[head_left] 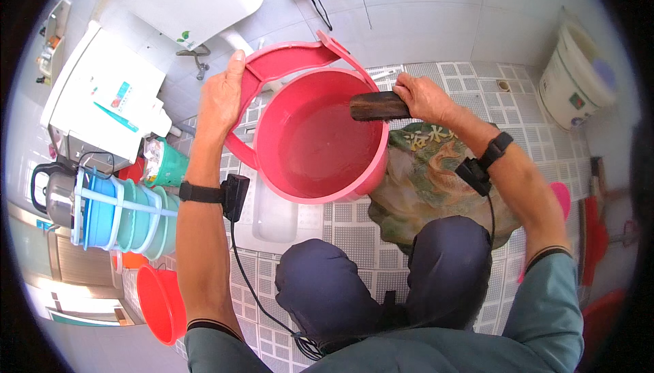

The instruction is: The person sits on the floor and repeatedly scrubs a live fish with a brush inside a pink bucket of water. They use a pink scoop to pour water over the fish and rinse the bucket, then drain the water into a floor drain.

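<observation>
left hand clamped on the far-left rim of the pink bucket, fingers over the edge where the pink handle swings up, grip closed on the rim. bucket's tilted, mouth facing up toward the camera, held just above the tiled floor, right in front of the knees. inside looks wet, a bit of water low in the bottom.

right hand at the right rim, grip closed round a dark brown scrub brush, brush head poking over the rim into the bucket, touching the inner wall near the top.

under the right forearm: a greenish patterned basin, just beside the bucket. clear plastic tub on the floor below the bucket. left side: stack of blue and teal basins, kettle, red bucket, white washing machine. far right, white pail by the wall. black bands w/ cables on both wrists.
</observation>
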`<act>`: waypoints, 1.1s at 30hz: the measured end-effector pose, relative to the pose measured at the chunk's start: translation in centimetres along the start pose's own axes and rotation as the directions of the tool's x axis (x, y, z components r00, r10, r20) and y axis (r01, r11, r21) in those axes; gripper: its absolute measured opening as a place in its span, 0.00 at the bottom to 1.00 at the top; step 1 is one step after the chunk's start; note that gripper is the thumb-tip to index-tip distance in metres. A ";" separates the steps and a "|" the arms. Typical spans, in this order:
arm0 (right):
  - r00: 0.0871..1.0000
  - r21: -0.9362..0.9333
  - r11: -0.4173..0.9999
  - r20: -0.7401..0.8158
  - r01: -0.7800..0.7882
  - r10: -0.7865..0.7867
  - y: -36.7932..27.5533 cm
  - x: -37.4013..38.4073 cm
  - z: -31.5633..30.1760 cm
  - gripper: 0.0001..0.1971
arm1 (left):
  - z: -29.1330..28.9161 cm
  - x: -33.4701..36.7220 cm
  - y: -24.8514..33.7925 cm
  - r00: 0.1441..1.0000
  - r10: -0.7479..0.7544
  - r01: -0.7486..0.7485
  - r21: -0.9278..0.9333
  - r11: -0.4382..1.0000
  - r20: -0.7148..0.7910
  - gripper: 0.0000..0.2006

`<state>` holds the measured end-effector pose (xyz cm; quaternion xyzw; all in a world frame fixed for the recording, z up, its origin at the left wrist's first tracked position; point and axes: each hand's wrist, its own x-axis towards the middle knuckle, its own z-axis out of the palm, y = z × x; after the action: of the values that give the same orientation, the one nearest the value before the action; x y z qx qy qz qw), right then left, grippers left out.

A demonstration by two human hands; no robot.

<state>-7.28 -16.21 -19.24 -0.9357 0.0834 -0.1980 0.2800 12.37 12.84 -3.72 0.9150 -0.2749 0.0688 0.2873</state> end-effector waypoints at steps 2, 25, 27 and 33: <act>0.999 -0.021 0.999 0.034 0.042 -0.041 0.9 -0.9 0.1 0.11 | 0.5 -0.3 0.1 0.998 0.019 -0.022 -0.043 0.999 -0.067 0.41; 0.872 -0.413 0.828 0.457 0.380 -0.173 -13.1 0.9 0.6 0.14 | -0.1 -0.9 -1.1 0.991 0.114 -0.110 0.045 0.993 -0.075 0.41; 0.833 -0.434 0.779 0.517 0.453 -0.197 -12.1 3.8 4.0 0.16 | 0.2 -0.7 -0.4 0.985 0.158 -0.156 0.022 0.987 -0.075 0.41; 0.660 -0.439 0.732 0.751 0.520 -0.018 -6.9 8.1 15.2 0.11 | 0.6 -0.7 -1.2 0.972 0.194 -0.199 -0.026 0.980 -0.134 0.42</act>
<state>6.74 -5.21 -24.46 -0.9755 -0.1188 0.1710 -0.0703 12.40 13.66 -4.99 0.8709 -0.3461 0.1512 0.3144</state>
